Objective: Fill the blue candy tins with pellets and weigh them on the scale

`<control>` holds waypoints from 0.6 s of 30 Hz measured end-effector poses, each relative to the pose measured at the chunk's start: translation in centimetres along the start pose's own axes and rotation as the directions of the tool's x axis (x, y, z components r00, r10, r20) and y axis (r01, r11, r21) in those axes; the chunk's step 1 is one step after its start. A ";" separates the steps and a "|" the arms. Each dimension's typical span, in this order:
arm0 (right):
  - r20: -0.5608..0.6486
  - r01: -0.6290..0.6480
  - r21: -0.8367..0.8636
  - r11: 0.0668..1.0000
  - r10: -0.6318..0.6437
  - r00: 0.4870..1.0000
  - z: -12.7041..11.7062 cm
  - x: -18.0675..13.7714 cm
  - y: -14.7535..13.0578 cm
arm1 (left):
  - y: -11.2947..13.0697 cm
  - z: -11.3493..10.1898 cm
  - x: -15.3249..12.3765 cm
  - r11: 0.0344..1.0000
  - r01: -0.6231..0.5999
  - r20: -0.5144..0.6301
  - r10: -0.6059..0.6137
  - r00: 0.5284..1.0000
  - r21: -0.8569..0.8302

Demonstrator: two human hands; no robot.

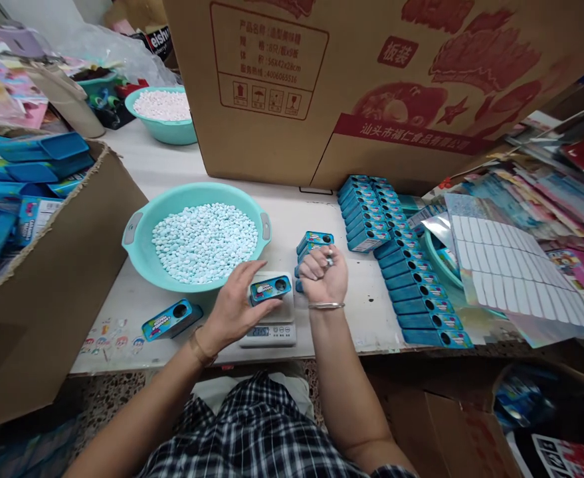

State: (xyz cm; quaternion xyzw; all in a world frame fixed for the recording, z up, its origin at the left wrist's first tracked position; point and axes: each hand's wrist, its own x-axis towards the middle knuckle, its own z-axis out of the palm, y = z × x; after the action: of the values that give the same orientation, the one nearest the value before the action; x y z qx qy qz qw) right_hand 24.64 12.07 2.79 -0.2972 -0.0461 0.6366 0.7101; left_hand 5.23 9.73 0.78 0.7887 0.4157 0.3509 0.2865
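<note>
My left hand point(234, 305) grips a small blue candy box point(270, 289) that rests on a small white digital scale point(270, 326). My right hand point(323, 273) hovers just right of the scale, closed in a loose fist with a few small white pellets pinched at its fingertips. A teal basin point(139, 249) full of white pellets sits just behind the scale. One more blue box point(171, 320) lies on the table left of my left hand, and a short stack of boxes point(314, 241) stands behind my right hand.
Rows of several filled blue boxes point(405, 279) run along the right. A sheet of white stickers point(505, 265) lies further right over a second teal tub. A large cardboard carton point(371, 79) stands behind, another carton point(47, 292) of blue boxes at left, a second pellet basin point(165, 113) far back.
</note>
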 end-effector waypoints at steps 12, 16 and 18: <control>0.031 0.091 0.132 0.987 -0.096 0.995 -3.8 -1.7 -4.2 | 0.3 -1.1 0.8 0.880 -0.139 0.192 0.055 0.980 0.455; 0.014 0.096 0.139 0.986 -0.098 0.995 -4.7 -1.6 -4.3 | 0.5 -1.1 0.9 0.863 -0.173 0.220 0.074 0.973 0.475; 0.011 0.090 0.142 0.986 -0.092 0.996 -4.8 -1.6 -4.2 | 0.6 -1.0 0.9 0.866 -0.164 0.207 0.072 0.976 0.472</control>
State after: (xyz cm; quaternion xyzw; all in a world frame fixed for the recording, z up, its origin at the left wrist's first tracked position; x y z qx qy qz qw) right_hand 30.15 8.80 1.38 -0.2381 -0.0203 0.6077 0.7573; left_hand 5.10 10.31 2.07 0.8881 0.4131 0.1784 0.0940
